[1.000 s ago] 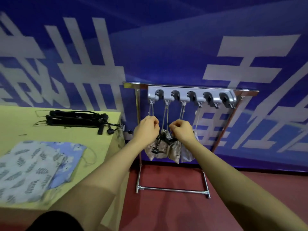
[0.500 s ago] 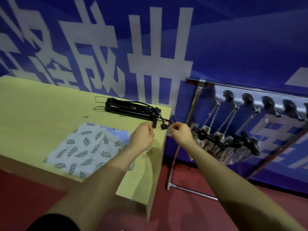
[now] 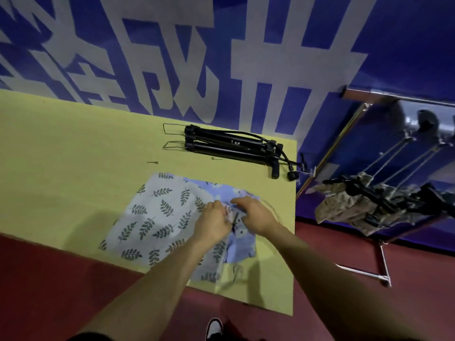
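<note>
Yellow table (image 3: pixel 73 168) fills the left and centre, with a blue wall and white lettering behind. Both hands are down on the blue cloth (image 3: pixel 242 244), right of centre, where it overlaps the leaf-print cloth (image 3: pixel 152 217). The left hand (image 3: pixel 213 222) has its fingers curled at the fabric, but it's too blurred to tell whether it grips. The right hand (image 3: pixel 253 215) has its fingers stretched out over the cloth. Black hangers (image 3: pixel 229 146) lie at upper centre. A metal rack (image 3: pixel 357 124) with camouflage cloths (image 3: pixel 344 207) stands at far right.
</note>
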The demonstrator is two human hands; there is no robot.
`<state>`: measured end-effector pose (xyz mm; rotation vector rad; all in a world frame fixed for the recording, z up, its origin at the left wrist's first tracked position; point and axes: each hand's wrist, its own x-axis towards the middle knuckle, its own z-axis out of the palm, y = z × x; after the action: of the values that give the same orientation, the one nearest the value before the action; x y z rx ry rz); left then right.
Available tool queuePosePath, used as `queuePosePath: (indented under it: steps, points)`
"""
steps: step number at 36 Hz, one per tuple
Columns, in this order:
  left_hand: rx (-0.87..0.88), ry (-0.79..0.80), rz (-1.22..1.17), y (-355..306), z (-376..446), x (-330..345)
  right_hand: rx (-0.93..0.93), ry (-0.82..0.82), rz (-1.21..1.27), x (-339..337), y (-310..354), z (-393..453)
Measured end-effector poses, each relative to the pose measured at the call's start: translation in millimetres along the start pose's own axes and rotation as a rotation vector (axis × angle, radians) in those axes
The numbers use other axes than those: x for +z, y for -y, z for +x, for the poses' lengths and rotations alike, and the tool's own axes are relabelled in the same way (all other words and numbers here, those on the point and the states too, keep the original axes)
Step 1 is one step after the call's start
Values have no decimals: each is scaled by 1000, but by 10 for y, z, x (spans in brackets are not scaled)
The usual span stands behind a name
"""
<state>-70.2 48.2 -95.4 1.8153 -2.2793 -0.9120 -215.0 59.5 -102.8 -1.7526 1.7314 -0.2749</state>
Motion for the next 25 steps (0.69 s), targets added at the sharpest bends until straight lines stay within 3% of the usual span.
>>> queuePosePath:
  steps: [5, 8, 14, 19, 22, 25]
  points:
    - [-27, 141, 44, 148, 54, 141, -61, -35, -126, 186, -63, 118]
    - [-28, 144, 95, 192, 64, 211, -118, -109, -106, 210, -64, 181]
    - [-26, -36, -26, 213, 62, 58, -99, -147, 92, 159, 143, 315]
    - [103, -205, -99, 281, 116, -318, -114, -207, 113, 30, 283, 536]
    - [223, -96, 85, 390, 193, -489, -112, -242, 103, -67, 327, 673]
    - [144, 38, 267, 457, 327, -703, -95, -204, 192, -202, 414, 792]
